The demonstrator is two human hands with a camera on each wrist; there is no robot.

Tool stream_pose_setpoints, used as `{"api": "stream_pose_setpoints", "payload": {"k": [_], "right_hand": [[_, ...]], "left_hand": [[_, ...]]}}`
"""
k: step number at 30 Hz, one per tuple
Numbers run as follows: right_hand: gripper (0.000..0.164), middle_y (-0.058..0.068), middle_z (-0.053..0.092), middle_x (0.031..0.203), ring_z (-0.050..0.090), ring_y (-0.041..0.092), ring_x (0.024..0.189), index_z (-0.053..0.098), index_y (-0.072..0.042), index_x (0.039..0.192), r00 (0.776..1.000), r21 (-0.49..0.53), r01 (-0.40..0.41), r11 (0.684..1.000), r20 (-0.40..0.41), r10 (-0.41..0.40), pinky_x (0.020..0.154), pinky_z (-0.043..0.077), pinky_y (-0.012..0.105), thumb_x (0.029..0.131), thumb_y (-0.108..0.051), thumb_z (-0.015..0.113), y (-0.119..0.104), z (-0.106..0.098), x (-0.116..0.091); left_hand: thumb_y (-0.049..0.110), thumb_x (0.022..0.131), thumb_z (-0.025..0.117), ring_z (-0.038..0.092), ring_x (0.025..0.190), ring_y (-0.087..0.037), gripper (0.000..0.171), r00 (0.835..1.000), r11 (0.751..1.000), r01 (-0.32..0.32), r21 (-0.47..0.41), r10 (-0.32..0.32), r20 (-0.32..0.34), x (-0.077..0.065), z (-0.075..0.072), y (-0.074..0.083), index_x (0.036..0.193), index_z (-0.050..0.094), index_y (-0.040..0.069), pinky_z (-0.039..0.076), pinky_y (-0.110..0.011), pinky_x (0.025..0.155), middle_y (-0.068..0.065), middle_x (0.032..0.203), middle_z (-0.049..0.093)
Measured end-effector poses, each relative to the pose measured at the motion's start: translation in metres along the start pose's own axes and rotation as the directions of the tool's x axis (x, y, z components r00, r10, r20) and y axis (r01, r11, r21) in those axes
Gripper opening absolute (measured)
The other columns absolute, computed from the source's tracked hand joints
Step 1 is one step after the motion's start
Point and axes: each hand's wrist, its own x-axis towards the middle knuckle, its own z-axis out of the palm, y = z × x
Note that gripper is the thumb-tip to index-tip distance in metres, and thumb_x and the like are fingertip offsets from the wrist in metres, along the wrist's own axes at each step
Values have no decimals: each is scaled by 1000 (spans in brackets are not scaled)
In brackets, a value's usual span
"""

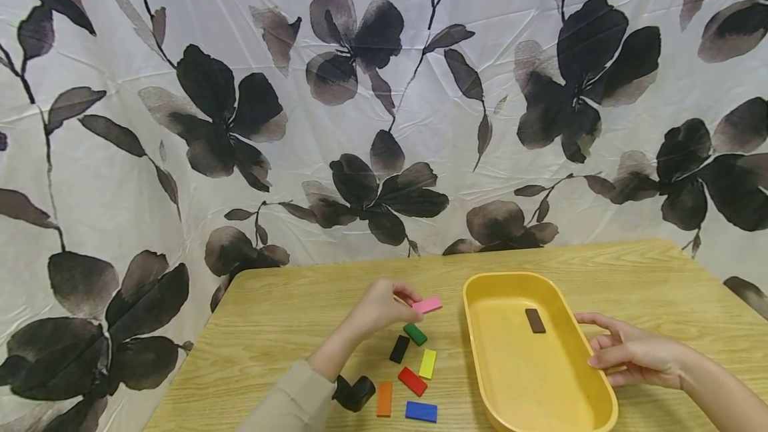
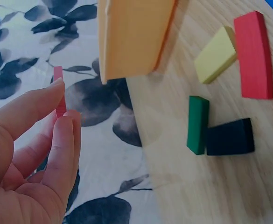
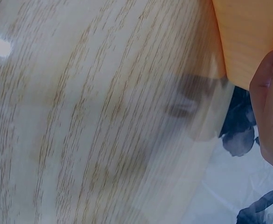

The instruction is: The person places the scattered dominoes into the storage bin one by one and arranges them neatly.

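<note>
My left hand (image 1: 384,305) pinches a pink block (image 1: 428,305) by one end, between thumb and fingers. In the left wrist view the pink block (image 2: 58,73) is seen edge-on. Below that hand lie a green block (image 1: 415,334), a black block (image 1: 399,349), a yellow block (image 1: 428,364), a red block (image 1: 412,381), an orange block (image 1: 385,399) and a blue block (image 1: 421,411). On the right, my right hand (image 1: 639,353) holds the side of a yellow tray (image 1: 474,339), thumb at the rim. Inside the tray lies a brown block (image 1: 535,321).
A wooden table (image 1: 270,339) carries everything. Behind it hangs a white cloth (image 1: 480,205) with dark flowers. Beside the left sleeve (image 1: 294,399) is a black wrist-worn device (image 1: 360,393), close to the orange block.
</note>
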Motion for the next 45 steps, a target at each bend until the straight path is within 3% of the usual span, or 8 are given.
{"api": "stream_pose_setpoints", "payload": {"k": [20, 28, 45], "right_hand": [[52, 10, 58, 104, 63, 17, 87, 29, -24, 132, 999, -22, -5, 1000, -32, 4, 76, 53, 34, 92, 5, 45, 2, -1, -1], [53, 10, 57, 102, 62, 17, 86, 26, -21, 134, 999, -25, -8, 1000, -39, 7, 77, 53, 34, 92, 5, 46, 3, -1, -1], [52, 12, 57, 108, 62, 19, 89, 30, -25, 131, 1000, 0, 2, 1000, 6, -2, 78, 52, 35, 92, 7, 43, 2, -2, 0]], "left_hand": [[3, 69, 80, 54, 67, -12, 18, 999, 999, -29, 14, 29, 34, 8, 14, 18, 84, 70, 2, 44, -22, 56, 0, 73, 62], [0, 69, 79, 54, 66, -11, 17, 998, 999, -35, -27, 36, 56, 13, 23, 28, 84, 70, 1, 44, -21, 56, -1, 72, 62], [4, 69, 81, 53, 67, -11, 17, 994, 996, -80, -29, 82, 77, 28, 41, 52, 81, 70, 5, 42, -19, 57, 2, 71, 60]]}}
